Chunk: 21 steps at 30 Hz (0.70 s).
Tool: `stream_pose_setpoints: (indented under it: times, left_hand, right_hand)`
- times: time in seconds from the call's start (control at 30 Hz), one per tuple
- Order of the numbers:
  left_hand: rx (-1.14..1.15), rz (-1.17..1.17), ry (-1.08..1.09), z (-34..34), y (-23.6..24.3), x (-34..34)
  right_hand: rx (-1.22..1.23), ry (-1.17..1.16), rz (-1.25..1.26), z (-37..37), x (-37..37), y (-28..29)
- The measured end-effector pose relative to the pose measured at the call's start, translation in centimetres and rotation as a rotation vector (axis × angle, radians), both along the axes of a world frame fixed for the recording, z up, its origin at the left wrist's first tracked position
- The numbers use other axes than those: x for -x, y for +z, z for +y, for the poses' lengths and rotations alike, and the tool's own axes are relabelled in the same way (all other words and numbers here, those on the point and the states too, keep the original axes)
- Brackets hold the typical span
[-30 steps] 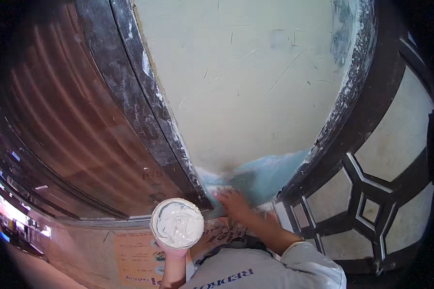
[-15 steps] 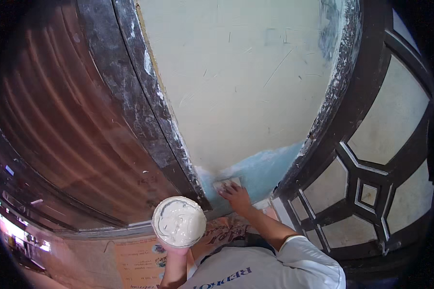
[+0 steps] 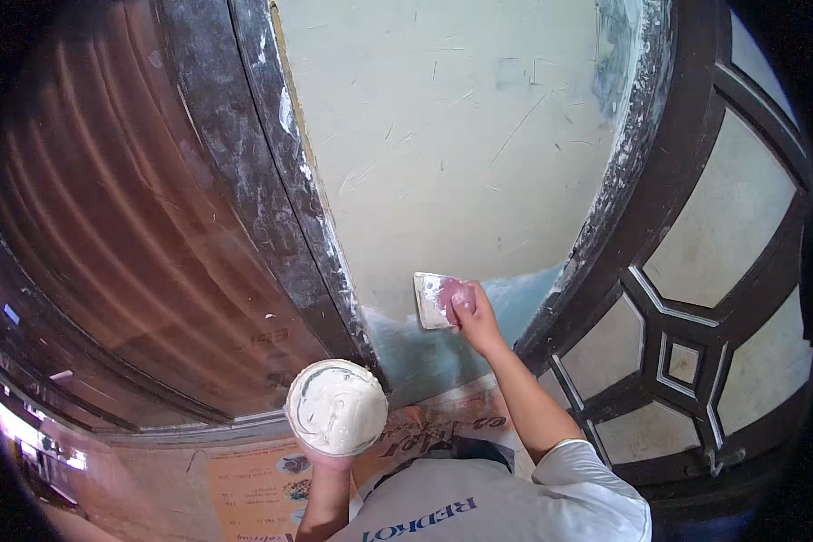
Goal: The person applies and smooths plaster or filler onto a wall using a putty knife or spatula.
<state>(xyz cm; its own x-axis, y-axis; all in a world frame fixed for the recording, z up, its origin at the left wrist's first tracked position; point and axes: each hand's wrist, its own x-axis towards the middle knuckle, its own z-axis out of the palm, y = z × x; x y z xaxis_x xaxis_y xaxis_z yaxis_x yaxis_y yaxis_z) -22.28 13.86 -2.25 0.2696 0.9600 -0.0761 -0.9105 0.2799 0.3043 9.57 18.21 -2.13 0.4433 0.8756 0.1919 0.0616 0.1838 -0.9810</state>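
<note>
My right hand (image 3: 475, 318) grips a putty knife (image 3: 437, 300) with a wide, flat blade smeared with white putty. The blade is in front of the lower wall panel (image 3: 461, 181); whether it touches the panel I cannot tell. Cream filler coats most of this panel, and a blue-green strip (image 3: 425, 357) shows along its bottom. Low on the left, my left hand (image 3: 325, 459) holds up a round tub of white putty (image 3: 341, 408) from beneath. The tub's open top faces up, and most of my left fingers are hidden under it.
A dark, paint-flecked frame post (image 3: 244, 135) stands left of the panel, beside a glossy brown surface (image 3: 144, 235). To the right is a dark lattice door (image 3: 686, 307) with pale panes. A printed orange banner (image 3: 253, 488) covers part of the floor below.
My right hand has come up and to the right from the blue-green strip, turning the putty knife so its white-smeared face shows. The tub in my left hand has barely moved.
</note>
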Motion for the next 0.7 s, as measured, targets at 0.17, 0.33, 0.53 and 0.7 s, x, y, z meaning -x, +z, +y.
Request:
stream_pose_setpoints:
  times: [0.17, 0.33, 0.53, 0.7]
  left_hand:
    - [-0.061, -0.067, -0.027, -1.0, -0.6, 0.5]
    - [-0.04, -0.002, 0.01, -1.4, -0.3, 0.5]
    - [0.059, -0.085, -0.062, -1.3, 0.7, 0.2]
    - [0.098, -0.118, -0.081, -1.1, 1.2, -0.1]
  right_hand:
    - [-0.112, 0.077, 0.079, -0.4, -0.4, -0.5]
    - [0.076, 0.223, 0.246, -0.3, -1.5, -2.1]
    - [-0.089, 0.105, 0.603, 2.7, 0.4, -1.9]
    - [-0.096, 0.032, 0.562, 3.7, 2.1, -0.7]
